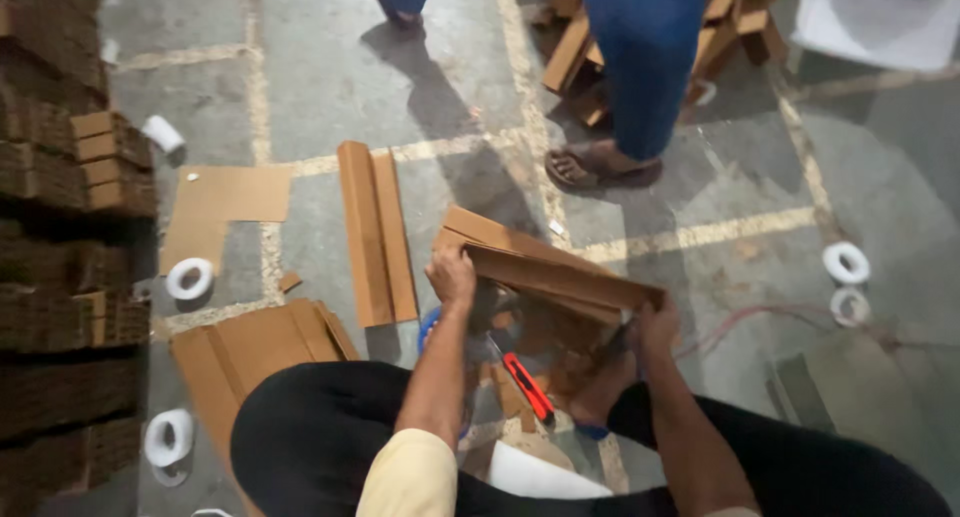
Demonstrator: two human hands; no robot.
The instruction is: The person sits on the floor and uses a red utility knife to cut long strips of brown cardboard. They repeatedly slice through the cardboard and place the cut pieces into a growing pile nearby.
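Note:
I hold a long folded piece of brown cardboard [545,262] tilted above the floor. My left hand [452,275] grips its near left end and my right hand [655,327] grips its right end. Below it, between my knees in black trousers [310,432], lies a red utility knife [527,385] among cardboard scraps. A blue round object [430,327] peeks out under my left wrist.
Another person in blue trousers [645,57] and sandals stands ahead near stacked cardboard [575,47]. Folded cardboard strips [375,227] and flat sheets [235,192] lie on the concrete floor. White tape rolls [189,277] are scattered about. Tall cardboard stacks [60,227] stand at left.

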